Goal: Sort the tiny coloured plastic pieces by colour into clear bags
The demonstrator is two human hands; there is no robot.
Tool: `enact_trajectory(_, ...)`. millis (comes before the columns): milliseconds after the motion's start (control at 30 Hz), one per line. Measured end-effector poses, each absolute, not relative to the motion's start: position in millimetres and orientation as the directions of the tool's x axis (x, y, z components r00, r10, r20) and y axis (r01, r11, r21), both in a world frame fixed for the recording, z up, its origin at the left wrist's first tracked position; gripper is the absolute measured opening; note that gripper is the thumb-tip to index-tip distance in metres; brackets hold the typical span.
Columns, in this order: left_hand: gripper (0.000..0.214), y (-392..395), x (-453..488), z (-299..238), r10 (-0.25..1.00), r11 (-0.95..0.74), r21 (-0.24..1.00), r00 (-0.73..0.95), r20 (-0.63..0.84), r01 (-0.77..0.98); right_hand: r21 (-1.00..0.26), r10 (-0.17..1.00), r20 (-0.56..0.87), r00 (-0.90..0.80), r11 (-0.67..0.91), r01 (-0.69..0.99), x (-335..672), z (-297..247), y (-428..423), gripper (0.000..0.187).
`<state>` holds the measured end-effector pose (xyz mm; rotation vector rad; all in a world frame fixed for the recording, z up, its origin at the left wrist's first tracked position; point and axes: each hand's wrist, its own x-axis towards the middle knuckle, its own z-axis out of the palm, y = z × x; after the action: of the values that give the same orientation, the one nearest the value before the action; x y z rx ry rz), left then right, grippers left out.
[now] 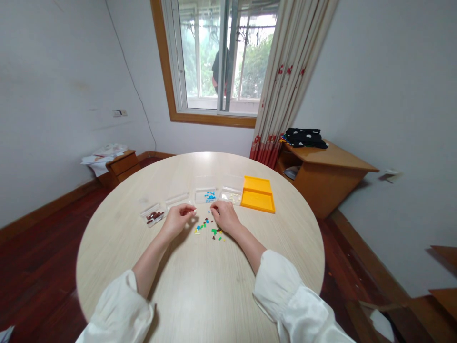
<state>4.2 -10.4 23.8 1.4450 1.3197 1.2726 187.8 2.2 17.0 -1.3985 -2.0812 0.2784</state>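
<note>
My left hand [177, 221] hovers over the round table, thumb and fingertips pinched; whatever is between them is too small to name. Facing it, my right hand [226, 217] also has its fingers drawn together, near a tiny blue piece [209, 211]; I cannot make out what it holds. Between and below the hands lie several loose small bricks [214, 231] in green, yellow, brown and blue. Beyond them stand clear boxes: one with brown pieces [154, 217], one with blue pieces [210, 196], and one with pale pieces [233, 197]. Another clear box [178, 200] is partly behind my left hand.
An open orange-yellow case [257, 202] lies right of the clear boxes on the pale round table [200, 295]. A wooden desk [332, 164] with folded black cloth [306, 137] stands at the right. A small cabinet [123, 164] with papers is at the left.
</note>
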Motion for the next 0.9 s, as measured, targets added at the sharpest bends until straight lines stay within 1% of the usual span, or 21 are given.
enact_trajectory(133, 0.028, -10.0, 4.4, 24.0, 0.983, -0.164, 0.966, -0.044, 0.176, 0.2, -0.586, 0.858, 0.447, -0.252, 0.494, 0.643, 184.7, 16.4, 1.2, 0.013)
enact_trajectory(233, 0.025, -10.4, 5.6, 24.5, 0.979, -0.18, 0.963, -0.054, 0.195, 0.199, -0.665, 0.847, 0.47, -0.247, 0.524, 0.532, 178.7, 18.5, -4.4, 0.013)
enact_trajectory(300, 0.025, -11.4, 6.9, 25.7, 0.98, -0.18, 0.967, -0.056, 0.193, 0.183, -0.687, 0.839, 0.486, -0.244, 0.539, 0.488, 174.1, 20.7, -9.2, 0.012)
enact_trajectory(400, 0.026, -14.6, 9.7, 29.3, 0.984, -0.165, 0.977, -0.045, 0.173, 0.132, -0.682, 0.817, 0.526, -0.237, 0.571, 0.457, 168.8, 24.1, -15.3, 0.011)
enact_trajectory(667, 0.03, -25.0, 19.7, 39.6, 0.993, -0.115, 0.993, -0.025, 0.115, -0.006, -0.619, 0.739, 0.634, -0.229, 0.662, 0.424, 166.6, 27.5, -19.2, 0.011)
enact_trajectory(900, 0.032, -24.8, 20.0, 36.5, 0.995, -0.094, 0.992, -0.023, 0.093, -0.079, -0.61, 0.726, 0.645, -0.237, 0.677, 0.413, 167.7, 27.1, -18.5, 0.012)
